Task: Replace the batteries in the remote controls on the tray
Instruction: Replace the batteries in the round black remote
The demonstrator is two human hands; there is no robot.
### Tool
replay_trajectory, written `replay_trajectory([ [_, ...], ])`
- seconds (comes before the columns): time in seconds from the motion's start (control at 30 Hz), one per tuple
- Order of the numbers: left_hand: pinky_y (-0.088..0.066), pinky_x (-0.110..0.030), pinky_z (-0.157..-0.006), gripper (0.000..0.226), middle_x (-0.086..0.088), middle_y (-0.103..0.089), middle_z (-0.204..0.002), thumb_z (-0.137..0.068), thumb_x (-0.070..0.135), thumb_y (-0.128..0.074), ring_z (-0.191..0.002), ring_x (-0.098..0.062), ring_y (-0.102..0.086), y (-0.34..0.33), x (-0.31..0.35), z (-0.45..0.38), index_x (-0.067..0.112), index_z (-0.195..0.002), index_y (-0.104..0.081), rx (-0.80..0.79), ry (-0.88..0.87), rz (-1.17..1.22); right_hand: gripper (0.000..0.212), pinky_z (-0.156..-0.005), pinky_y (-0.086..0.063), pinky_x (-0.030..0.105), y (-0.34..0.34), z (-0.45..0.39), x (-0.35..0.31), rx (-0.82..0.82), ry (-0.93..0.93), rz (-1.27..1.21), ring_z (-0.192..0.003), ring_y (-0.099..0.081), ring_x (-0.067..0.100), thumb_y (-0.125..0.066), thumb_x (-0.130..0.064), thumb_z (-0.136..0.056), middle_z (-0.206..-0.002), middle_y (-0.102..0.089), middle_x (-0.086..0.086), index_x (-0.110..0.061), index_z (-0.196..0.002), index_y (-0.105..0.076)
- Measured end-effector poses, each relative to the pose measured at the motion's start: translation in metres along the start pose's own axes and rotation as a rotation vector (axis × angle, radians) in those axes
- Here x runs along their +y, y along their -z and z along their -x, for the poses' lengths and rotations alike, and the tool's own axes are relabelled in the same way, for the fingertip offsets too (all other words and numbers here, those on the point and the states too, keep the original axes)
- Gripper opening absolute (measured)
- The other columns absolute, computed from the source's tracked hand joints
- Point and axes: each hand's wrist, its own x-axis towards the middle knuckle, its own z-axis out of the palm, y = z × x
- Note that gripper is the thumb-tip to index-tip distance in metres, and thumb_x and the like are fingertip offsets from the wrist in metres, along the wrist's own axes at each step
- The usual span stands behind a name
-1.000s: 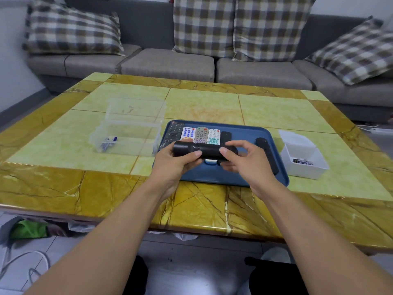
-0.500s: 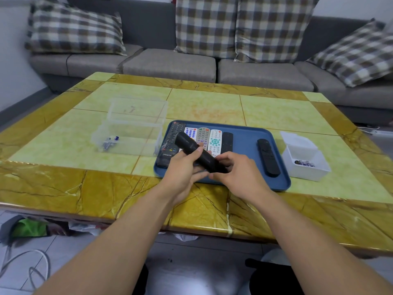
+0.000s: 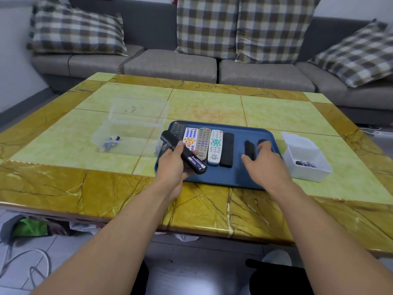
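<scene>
Up front, a yellow-and-green tiled table point(image 3: 208, 107) bears a blue tray point(image 3: 238, 175) near its front edge. Left of the tray sits a clear plastic box point(image 3: 136, 126); right of it, a white tub point(image 3: 306, 160) with batteries in it. Four remotes point(image 3: 209, 145) lie side by side on the tray. The left hand point(image 3: 173, 165) grips a black remote point(image 3: 182, 155) tilted over the tray, its open end showing batteries point(image 3: 196, 162). The right hand point(image 3: 265, 165), fingers spread loosely, rests on a black cover point(image 3: 249, 149) lying on the tray.

A grey sofa point(image 3: 170, 67) with checked cushions point(image 3: 74, 30) stands behind the table point(image 3: 63, 184).
</scene>
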Motion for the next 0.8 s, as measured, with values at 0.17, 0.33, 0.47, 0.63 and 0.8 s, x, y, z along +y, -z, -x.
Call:
replay_trajectory([
  [0.17,-0.061,-0.036,-0.066,0.041,-0.008,-0.072,-0.08,-0.101,0.043,-0.055,-0.07,-0.021,-0.07,-0.002,0.0,0.005,0.006,-0.113,-0.067,-0.028,0.003,-0.03,0.063,-0.075,-0.04,0.039,-0.006,-0.004,0.002,-0.115,-0.023,0.254,-0.113,-0.058,0.037,-0.056,-0.057,-0.092,-0.129,-0.057,0.015,-0.011,-0.132,-0.042],
  [0.33,-0.064,-0.038,-0.068,0.04,-0.016,-0.071,-0.091,-0.107,0.037,-0.047,-0.076,-0.026,-0.073,-0.005,0.006,0.012,0.003,-0.12,-0.062,-0.078,0.068,0.054,0.036,-0.069,-0.041,0.032,0.0,-0.005,-0.009,-0.038,0.03,0.333,-0.086,-0.06,0.026,-0.059,-0.055,-0.091,-0.099,-0.065,0.003,-0.024,-0.11,-0.06],
  [0.47,-0.064,-0.041,-0.076,0.038,-0.017,-0.071,-0.091,-0.109,0.031,-0.042,-0.081,-0.03,-0.073,-0.008,0.008,0.015,0.0,-0.122,-0.06,-0.115,0.085,0.095,0.012,-0.066,-0.048,0.03,0.003,0.01,-0.028,0.08,0.402,-0.075,-0.08,-0.059,0.009,-0.067,-0.047,-0.089,-0.086,-0.066,-0.015,-0.038,-0.095,-0.071],
  [0.63,-0.058,-0.035,-0.061,0.045,-0.023,-0.071,-0.101,-0.108,0.036,-0.044,-0.081,-0.031,-0.071,-0.012,0.009,0.021,-0.002,-0.121,-0.063,-0.142,0.107,0.058,0.027,-0.067,-0.049,0.03,-0.009,0.04,-0.046,-0.037,0.716,-0.165,-0.072,-0.053,0.002,-0.07,-0.048,-0.086,-0.095,-0.06,-0.018,-0.041,-0.112,-0.073],
  [0.8,-0.053,-0.032,-0.057,0.047,-0.025,-0.069,-0.116,-0.107,0.038,-0.044,-0.089,-0.034,-0.07,-0.013,0.008,0.025,-0.002,-0.124,-0.062,-0.18,0.148,0.114,0.034,-0.071,-0.05,0.032,-0.012,0.045,-0.048,-0.01,0.729,-0.084,-0.08,-0.05,-0.001,-0.068,-0.051,-0.088,-0.105,-0.058,-0.02,-0.04,-0.119,-0.07],
])
